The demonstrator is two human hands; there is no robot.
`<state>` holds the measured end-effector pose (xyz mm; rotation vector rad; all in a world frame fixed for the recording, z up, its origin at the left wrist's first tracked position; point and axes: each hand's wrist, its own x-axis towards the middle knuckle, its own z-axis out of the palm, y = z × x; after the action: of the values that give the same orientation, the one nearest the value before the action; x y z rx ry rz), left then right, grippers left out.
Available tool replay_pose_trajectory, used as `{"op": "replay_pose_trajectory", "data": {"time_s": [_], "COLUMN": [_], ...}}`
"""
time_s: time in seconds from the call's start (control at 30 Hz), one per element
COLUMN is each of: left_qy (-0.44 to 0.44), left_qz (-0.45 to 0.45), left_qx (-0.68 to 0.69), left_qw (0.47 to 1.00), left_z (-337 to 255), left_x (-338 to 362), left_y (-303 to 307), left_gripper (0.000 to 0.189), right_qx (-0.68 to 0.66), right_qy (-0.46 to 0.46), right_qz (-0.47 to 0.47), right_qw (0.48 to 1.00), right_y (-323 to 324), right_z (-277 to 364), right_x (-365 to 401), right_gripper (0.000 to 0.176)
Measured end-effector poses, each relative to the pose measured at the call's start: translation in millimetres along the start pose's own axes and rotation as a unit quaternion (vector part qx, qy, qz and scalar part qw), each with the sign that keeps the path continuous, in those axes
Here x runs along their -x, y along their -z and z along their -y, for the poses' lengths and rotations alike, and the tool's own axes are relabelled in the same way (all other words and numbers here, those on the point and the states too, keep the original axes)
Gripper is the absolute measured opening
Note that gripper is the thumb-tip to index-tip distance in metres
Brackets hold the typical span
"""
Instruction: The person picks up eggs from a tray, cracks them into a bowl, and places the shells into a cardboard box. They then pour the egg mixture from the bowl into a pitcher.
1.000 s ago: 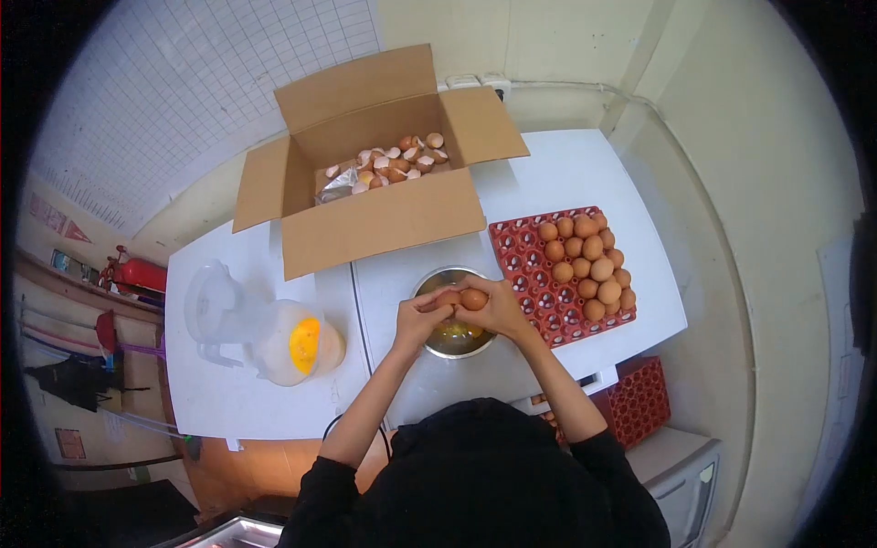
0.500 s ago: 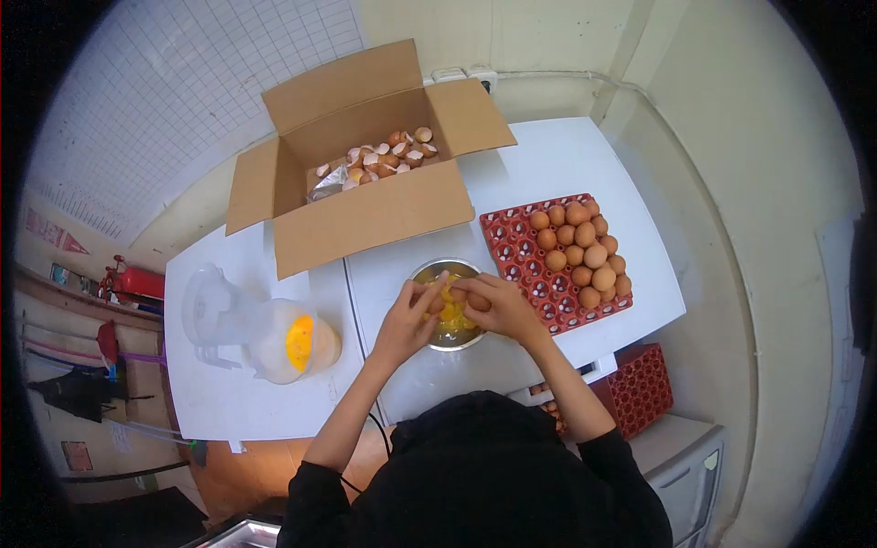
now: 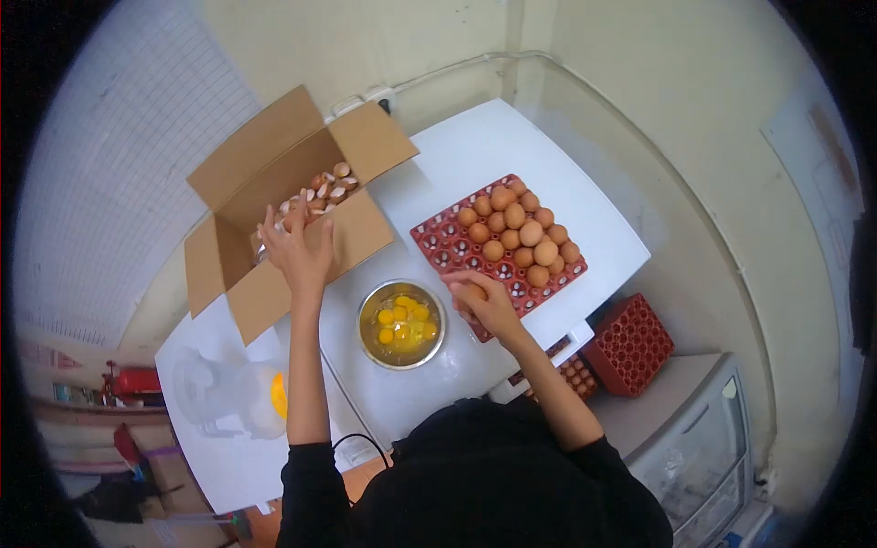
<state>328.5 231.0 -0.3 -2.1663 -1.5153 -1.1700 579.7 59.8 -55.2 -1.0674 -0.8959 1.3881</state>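
Note:
My left hand (image 3: 300,251) reaches over the near wall of the cardboard box (image 3: 320,247), fingers spread, above a heap of broken eggshells (image 3: 329,190). Whether a shell under its fingertips touches them is hard to tell. My right hand (image 3: 489,306) is beside the near left edge of the red egg tray (image 3: 445,248), its fingers curled around a brown eggshell (image 3: 476,291), mostly hidden. Brown eggs (image 3: 514,216) fill the tray's right part, some stacked. Between my arms stands a steel bowl (image 3: 364,342) holding several yolks (image 3: 400,314) and egg white.
A clear plastic jug (image 3: 212,388) and a container with yellow contents (image 3: 265,399) stand on the left of the white table (image 3: 493,142). More eggs (image 3: 577,376) and stacked red trays (image 3: 632,345) are below the right edge, beside a grey cabinet (image 3: 694,411).
My left hand has moved from the bowl up to the box and spread its fingers. My right hand has moved from above the bowl to the tray's edge. The view has turned and shifted right.

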Motion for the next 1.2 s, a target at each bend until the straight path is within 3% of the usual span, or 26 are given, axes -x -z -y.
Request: {"op": "replay_pose_trajectory", "data": {"time_s": [0.03,0.1,0.13,0.2,0.37,0.5,0.67,0.77,0.87,0.9,1.0,1.07,1.17,1.2], "left_qy": [-0.046,-0.058,-0.025,-0.221,-0.343,-0.453,-0.506,-0.459,-0.152,-0.152,0.146,0.323,0.452,0.470], "left_qz": [0.010,0.126,0.231,0.189,0.328,0.394,0.416,0.427,0.454,0.402,0.392,0.411,0.406,0.395], "left_qx": [-0.032,-0.035,-0.009,0.183,0.226,0.126,0.098,0.149,0.397,0.402,0.613,0.601,0.637,0.629], "left_qw": [0.998,0.990,0.973,0.939,0.851,0.790,0.749,0.765,0.783,0.808,0.670,0.605,0.475,0.478], "left_z": [-3.9,-58.5,-111.7,-126.5,-210.0,-231.6,-237.0,-227.3,-197.5,-182.6,-141.0,-129.6,-72.7,-60.3], "left_x": [-9.2,-25.3,-32.6,-12.6,-16.9,-34.9,-42.5,-46.2,-32.5,-21.3,32.0,51.8,109.3,122.1], "left_y": [-16.9,-18.0,-5.6,-78.2,-144.4,-170.4,-178.9,-164.4,-125.3,-122.5,-84.9,-19.8,3.3,11.0], "left_gripper": [0.053,0.052,0.050,0.049,0.047,0.044,0.039,0.042,0.041,0.039,0.037,0.036,0.038,0.039], "right_qx": [0.025,0.065,0.080,0.091,0.127,0.179,0.209,0.178,0.102,0.079,0.050,0.024,0.202,0.243], "right_qy": [0.005,0.016,0.021,0.023,0.009,0.013,0.033,0.042,0.020,0.022,-0.016,-0.050,0.047,0.115], "right_qz": [-0.022,-0.073,-0.099,-0.149,-0.259,-0.301,-0.319,-0.301,-0.242,-0.218,-0.149,-0.095,-0.030,-0.015], "right_qw": [0.999,0.995,0.992,0.984,0.957,0.937,0.924,0.936,0.965,0.972,0.987,0.994,0.978,0.963], "right_y": [14.1,43.2,58.5,84.7,130.3,151.8,157.0,149.4,129.6,120.7,88.2,67.3,28.4,2.4], "right_z": [2.6,2.1,-1.8,-2.2,12.2,16.1,16.8,14.0,14.4,11.7,-4.3,-28.2,-51.0,-28.5], "right_x": [10.9,32.3,42.0,60.3,96.9,116.5,119.4,107.5,89.7,80.9,55.5,37.7,8.7,5.7], "right_gripper": [0.022,0.019,0.018,0.018,0.021,0.021,0.020,0.019,0.019,0.019,0.018,0.018,0.022,0.024]}}
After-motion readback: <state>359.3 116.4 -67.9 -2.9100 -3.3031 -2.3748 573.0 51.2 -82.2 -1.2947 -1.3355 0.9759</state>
